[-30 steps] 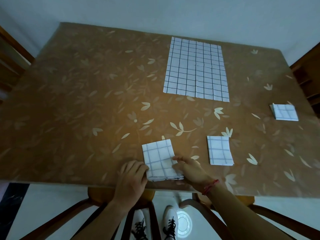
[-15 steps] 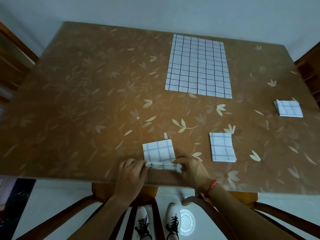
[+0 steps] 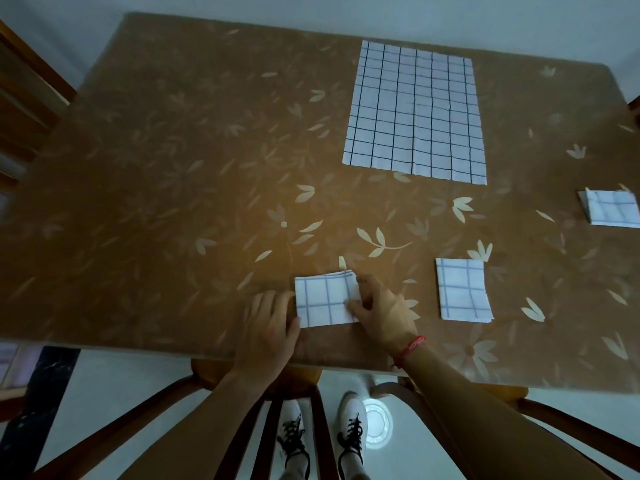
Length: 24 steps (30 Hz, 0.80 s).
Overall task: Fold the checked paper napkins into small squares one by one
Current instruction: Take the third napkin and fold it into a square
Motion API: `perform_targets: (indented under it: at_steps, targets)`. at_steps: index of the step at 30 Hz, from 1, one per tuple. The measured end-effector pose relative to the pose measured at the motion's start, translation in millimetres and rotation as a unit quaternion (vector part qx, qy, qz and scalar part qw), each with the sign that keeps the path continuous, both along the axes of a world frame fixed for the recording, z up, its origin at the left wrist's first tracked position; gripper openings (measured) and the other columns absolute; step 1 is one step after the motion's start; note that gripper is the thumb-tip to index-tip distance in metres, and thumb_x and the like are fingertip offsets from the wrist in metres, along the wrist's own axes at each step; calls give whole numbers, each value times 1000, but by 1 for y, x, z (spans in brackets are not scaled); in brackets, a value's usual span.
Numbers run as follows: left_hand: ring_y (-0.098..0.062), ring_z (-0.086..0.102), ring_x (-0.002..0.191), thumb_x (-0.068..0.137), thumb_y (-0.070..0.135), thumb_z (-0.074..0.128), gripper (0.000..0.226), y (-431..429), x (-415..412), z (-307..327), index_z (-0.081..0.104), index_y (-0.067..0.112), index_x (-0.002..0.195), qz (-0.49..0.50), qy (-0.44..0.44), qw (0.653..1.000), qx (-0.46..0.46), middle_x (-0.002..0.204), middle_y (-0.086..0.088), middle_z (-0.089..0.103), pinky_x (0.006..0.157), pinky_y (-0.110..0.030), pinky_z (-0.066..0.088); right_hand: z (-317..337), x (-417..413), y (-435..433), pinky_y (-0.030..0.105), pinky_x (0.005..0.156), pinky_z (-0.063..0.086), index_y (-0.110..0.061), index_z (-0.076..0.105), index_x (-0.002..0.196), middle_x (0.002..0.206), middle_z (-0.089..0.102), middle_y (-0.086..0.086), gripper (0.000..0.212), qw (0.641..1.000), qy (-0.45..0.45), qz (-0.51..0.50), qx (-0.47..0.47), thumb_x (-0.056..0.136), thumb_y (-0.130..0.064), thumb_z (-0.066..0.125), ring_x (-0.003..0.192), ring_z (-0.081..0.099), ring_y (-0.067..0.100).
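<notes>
On the brown leaf-print table (image 3: pixel 173 202), near edge: folded napkin (image 3: pixel 325 301) flat, left hand (image 3: pixel 270 327) straight-fingered against its left side, right hand (image 3: pixel 381 313) pinching its right edge. Further back, unfolded napkin (image 3: pixel 415 112); pale wall (image 3: pixel 346 12) behind.

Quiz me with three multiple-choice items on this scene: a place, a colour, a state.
1. The unfolded napkin lies: A at the near edge, B on the far side of the table, C on the floor.
2. The wristband is: A red, B green, C white.
3. The near napkin, between left hand and right hand, is: A spread open, B crumpled, C folded small.
B: it lies up by the far edge. A: a red cord shows at the right wrist. C: it is a small layered square.
</notes>
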<state>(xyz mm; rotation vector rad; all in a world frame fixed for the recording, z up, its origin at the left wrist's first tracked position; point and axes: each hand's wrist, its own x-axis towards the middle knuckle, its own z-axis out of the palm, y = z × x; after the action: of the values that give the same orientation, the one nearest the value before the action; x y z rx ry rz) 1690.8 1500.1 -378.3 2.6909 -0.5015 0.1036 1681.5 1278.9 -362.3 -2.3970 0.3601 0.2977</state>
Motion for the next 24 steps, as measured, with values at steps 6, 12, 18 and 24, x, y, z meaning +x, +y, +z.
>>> perform_targets:
  at_steps: [6,12,18,24]
  targets:
    - [-26,46,132,95,21,42,44,0,8,-2,53,3,133,-102,-24,992,65,140,-13,52,105,-41,42,5,0,12,36,68,54,-22,44,138,110,50,4,52,987,-121,40,-98,90,-38,56,89,54,20]
    - [-23,27,144,101,29,25,52,1,11,-17,34,5,147,-118,42,985,119,153,-11,37,112,-46,33,-9,6,57,46,115,33,0,42,143,153,34,21,57,943,-177,246,-140,98,-35,35,143,32,34]
    - [-25,26,144,104,31,15,55,0,10,-20,34,2,146,-120,46,982,140,152,-15,36,113,-46,32,-34,6,56,47,116,30,3,31,148,156,28,21,61,918,-121,316,-209,106,-39,17,147,24,33]
    - [-29,24,145,97,30,23,58,2,11,-19,32,-1,145,-134,72,976,157,154,-19,30,113,-48,32,-33,2,30,45,119,23,-1,23,151,159,22,17,64,922,-71,292,-245,103,-44,21,148,21,29]
